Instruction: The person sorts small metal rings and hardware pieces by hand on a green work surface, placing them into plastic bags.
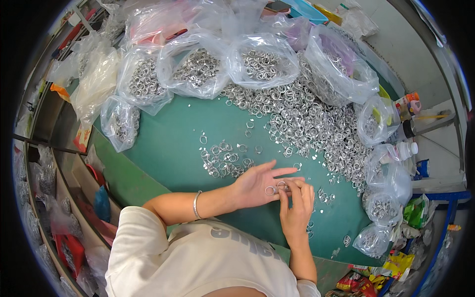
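My left hand [253,187] is held palm up over the green table [168,143], its thumb and forefinger stretched out and apart. One silver ring [270,190] lies against the lower edge of its palm. Another ring [282,185] is pinched between the fingertips of my right hand [297,205], right beside the left fingers. The right hand partly hides the other left fingers. Just beyond the left hand is a small loose group of rings [222,161]. A large heap of similar rings [316,119] spreads from the back to the right.
Clear plastic bags of rings [197,69] line the back of the table, and more bags [382,208] stand along its right edge. At the left are shelves [74,208] with bagged parts. Colourful packets [396,265] lie at the lower right, near a blue metal frame [445,232].
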A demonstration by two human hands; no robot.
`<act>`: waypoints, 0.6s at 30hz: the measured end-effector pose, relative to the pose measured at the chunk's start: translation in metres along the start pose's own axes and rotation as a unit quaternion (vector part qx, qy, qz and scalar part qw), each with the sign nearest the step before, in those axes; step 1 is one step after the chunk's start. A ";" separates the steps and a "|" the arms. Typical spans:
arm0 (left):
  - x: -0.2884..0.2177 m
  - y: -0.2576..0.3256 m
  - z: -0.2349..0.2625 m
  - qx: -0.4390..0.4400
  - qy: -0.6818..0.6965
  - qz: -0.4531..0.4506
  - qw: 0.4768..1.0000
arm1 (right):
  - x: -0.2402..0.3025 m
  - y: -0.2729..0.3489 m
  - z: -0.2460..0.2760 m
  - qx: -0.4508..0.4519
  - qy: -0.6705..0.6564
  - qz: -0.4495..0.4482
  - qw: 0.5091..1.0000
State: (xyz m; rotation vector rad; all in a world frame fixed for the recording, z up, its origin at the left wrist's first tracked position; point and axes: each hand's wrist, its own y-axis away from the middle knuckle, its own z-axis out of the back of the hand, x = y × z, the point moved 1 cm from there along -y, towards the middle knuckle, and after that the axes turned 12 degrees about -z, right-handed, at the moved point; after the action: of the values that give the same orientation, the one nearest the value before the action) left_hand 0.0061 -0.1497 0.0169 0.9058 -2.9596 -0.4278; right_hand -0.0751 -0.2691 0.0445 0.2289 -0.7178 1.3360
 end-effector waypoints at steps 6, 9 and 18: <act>0.014 -0.010 0.014 -0.068 -0.107 0.025 0.992 | 0.001 0.003 -0.003 0.097 -0.094 -0.003 0.991; 0.019 -0.017 -0.006 -0.048 -0.153 0.021 0.987 | 0.001 0.001 0.003 0.108 -0.100 -0.079 0.986; 0.032 -0.030 -0.007 -0.001 -0.225 0.030 0.974 | -0.045 -0.005 0.033 0.015 -0.182 -0.192 0.964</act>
State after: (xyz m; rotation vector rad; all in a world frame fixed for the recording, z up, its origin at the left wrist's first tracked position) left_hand -0.0035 -0.1933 0.0140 0.8088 -3.3759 -0.7225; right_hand -0.0838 -0.3243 0.0446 0.6184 -0.9082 0.9400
